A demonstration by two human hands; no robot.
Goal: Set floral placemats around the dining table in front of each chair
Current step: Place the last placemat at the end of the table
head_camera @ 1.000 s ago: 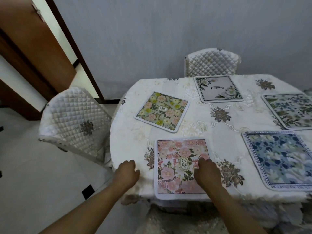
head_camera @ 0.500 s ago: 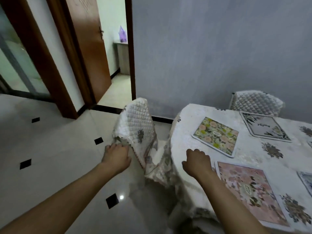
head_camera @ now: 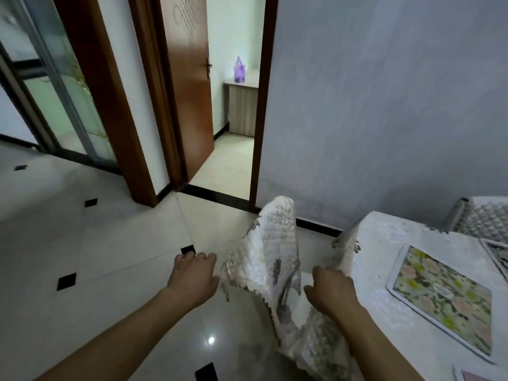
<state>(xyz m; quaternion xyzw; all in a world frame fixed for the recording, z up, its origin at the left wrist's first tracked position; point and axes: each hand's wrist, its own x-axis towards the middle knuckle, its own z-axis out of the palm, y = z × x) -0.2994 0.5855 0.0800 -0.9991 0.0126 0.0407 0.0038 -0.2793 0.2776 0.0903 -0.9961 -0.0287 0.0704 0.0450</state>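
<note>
Mats look down already, so the step now (my guess) is squaring the chair w/ its mat. Left hand is just left of the chair, fingers bent & close together; can't tell if they pinch the cover. Right hand is right of the chair, fingertips hidden. Green-yellow placemat lies flat further right, short edge facing the chair, long axis running away from it, slightly skewed. Shift the chair gently, w/o snagging the tablecloth.
</note>
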